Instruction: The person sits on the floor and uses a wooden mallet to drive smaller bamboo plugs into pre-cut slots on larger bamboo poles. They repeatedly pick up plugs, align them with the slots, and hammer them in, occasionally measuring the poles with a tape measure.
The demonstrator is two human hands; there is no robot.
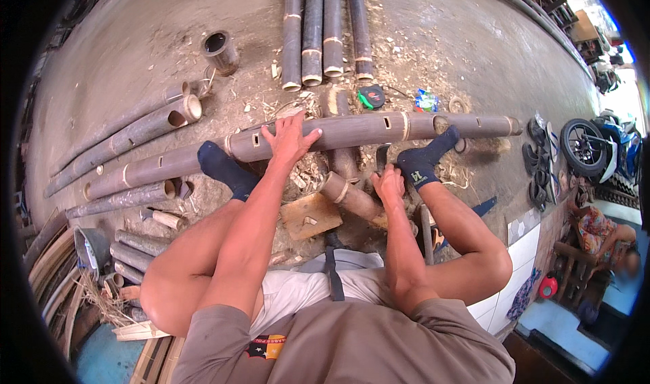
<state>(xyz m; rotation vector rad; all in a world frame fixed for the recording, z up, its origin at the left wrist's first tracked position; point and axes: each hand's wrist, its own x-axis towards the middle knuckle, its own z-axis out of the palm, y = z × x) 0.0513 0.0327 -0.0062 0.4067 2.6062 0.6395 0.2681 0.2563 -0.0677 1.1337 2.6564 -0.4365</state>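
A long brown bamboo pole [345, 132] with small rectangular slots cut along it lies crosswise in front of me. My left hand [291, 139] rests on top of it, fingers spread, near one slot. Below the pole, my right hand [389, 184] is closed around the handle of a knife [382, 155], its short dark blade pointing up toward the pole. Most of the handle is hidden by the fingers. My feet in dark socks [227, 169] press on the pole at both sides. Shorter bamboo pieces [355, 198] lie beneath it.
Several dark bamboo poles [312, 35] lie ahead; others [145, 132] lie left. A green-and-black tape measure [372, 97] and a bamboo cup-like section [221, 51] sit beyond the pole. Wood chips litter the floor. Sandals [536, 154], a motorbike [596, 147] and a seated person [602, 232] are right.
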